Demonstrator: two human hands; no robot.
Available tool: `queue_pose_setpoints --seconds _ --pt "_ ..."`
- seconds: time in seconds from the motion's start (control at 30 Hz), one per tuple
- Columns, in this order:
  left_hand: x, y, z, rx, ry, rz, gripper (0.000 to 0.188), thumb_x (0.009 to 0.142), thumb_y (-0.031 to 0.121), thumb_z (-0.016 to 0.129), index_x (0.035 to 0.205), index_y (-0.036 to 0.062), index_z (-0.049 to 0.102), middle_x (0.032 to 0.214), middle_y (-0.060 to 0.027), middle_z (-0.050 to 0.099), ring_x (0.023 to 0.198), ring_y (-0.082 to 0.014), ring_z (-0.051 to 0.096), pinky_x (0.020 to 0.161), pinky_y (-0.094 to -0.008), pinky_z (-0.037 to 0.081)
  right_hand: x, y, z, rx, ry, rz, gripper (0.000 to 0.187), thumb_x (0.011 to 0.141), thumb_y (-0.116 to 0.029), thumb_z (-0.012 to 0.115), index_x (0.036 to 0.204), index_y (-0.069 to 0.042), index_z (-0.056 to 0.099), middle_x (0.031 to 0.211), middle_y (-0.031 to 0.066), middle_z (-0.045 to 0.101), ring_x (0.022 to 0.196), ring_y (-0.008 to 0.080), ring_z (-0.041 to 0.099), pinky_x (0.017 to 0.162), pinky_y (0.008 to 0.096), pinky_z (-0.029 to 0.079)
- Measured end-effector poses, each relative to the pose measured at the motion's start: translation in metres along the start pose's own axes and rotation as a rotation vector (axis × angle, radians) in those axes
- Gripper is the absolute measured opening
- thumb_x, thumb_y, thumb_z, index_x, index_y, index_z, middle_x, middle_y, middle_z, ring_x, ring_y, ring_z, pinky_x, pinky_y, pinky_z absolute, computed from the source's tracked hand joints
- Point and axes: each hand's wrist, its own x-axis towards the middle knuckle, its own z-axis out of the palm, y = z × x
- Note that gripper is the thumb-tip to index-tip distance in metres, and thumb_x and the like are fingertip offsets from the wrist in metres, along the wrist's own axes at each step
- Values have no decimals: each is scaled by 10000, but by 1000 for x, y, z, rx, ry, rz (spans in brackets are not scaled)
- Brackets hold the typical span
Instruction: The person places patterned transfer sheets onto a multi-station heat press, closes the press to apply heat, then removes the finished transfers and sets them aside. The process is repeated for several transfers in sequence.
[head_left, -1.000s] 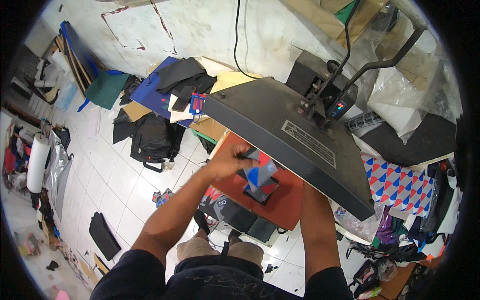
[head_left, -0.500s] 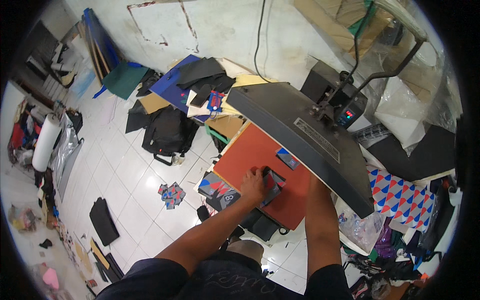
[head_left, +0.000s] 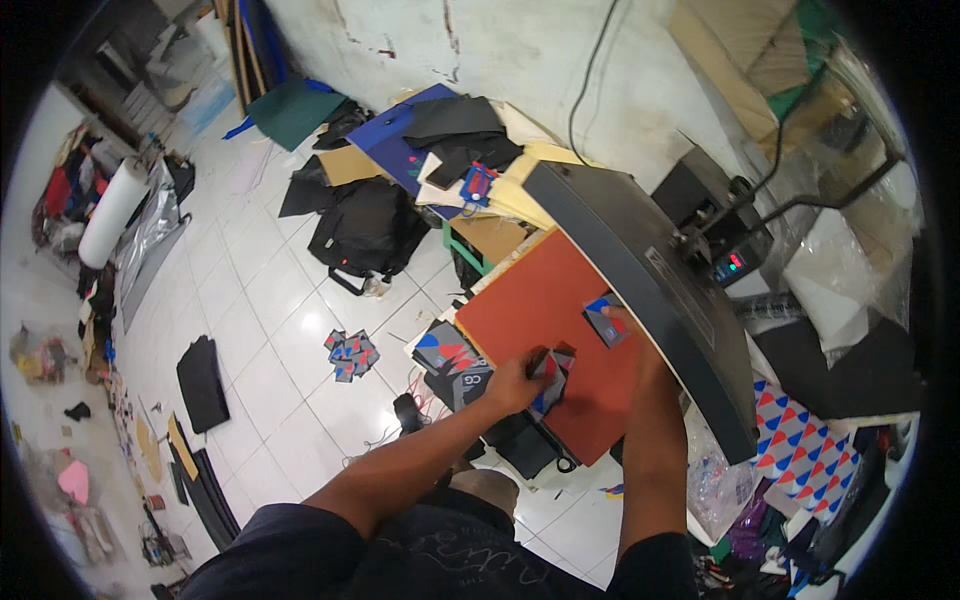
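Observation:
Over the red-brown pad (head_left: pixel 520 290) of a heat press, my left hand (head_left: pixel 520 384) is closed on a small stack of grey printed pieces (head_left: pixel 554 384) with red and blue marks. My right hand (head_left: pixel 632 328) reaches under the raised black upper plate (head_left: pixel 670 300). Its fingers are at the edge of a single grey and blue printed piece (head_left: pixel 603 318) on the pad and appear to pinch it. Part of this hand is hard to make out beside the plate. Larger printed sheets (head_left: pixel 447 350) lie by the pad's left edge.
The press's control box (head_left: pixel 733 264) shows lit digits. Several small printed pieces (head_left: pixel 352 355) lie on the tiled floor, near a black backpack (head_left: pixel 366 235). A phone (head_left: pixel 447 173) rests among sheets behind the press. Patterned red and blue sheets (head_left: pixel 805 440) sit at the right.
My right hand has come into view from under the upper plate and reached the single piece. My left hand stays at the stack, now drawn nearer the pad's front edge. The view has shifted.

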Motion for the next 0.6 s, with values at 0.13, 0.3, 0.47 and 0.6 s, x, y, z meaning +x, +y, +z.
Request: queue_pose_setpoints --seconds 0.13,0.3,0.47,0.6 --pt "-39 16 -47 -375 -97 -194 394 860 170 709 1215 23 618 1061 -76 677 967 -150 618 863 -290 479 2 9 -6 21 5 17 339 858 -185 727 1106 -2 585 990 60 633 916 170 610 840 319 496" --pt "-105 3 -126 -521 49 -435 400 840 169 749 1192 21 628 1067 -57 670 972 -158 613 882 -307 482 -3 -1 -4 61 -41 19 339 859 -182 725 1109 -2 584 996 58 632 920 169 608 844 318 495" --pt "-153 -27 -170 -810 260 -546 426 860 155 722 1226 -11 580 1101 -98 662 987 -193 633 905 -332 498 -22 -8 -7 108 -27 41 339 860 -179 723 1113 -3 583 1002 56 631 925 168 606 847 317 494" --pt "-183 -58 -196 -1000 408 -566 299 880 112 651 1146 -7 584 998 -91 658 897 -206 652 783 -348 538 -45 -20 6 262 27 60 338 861 -177 722 1115 -3 583 1006 55 630 928 167 605 850 317 493"
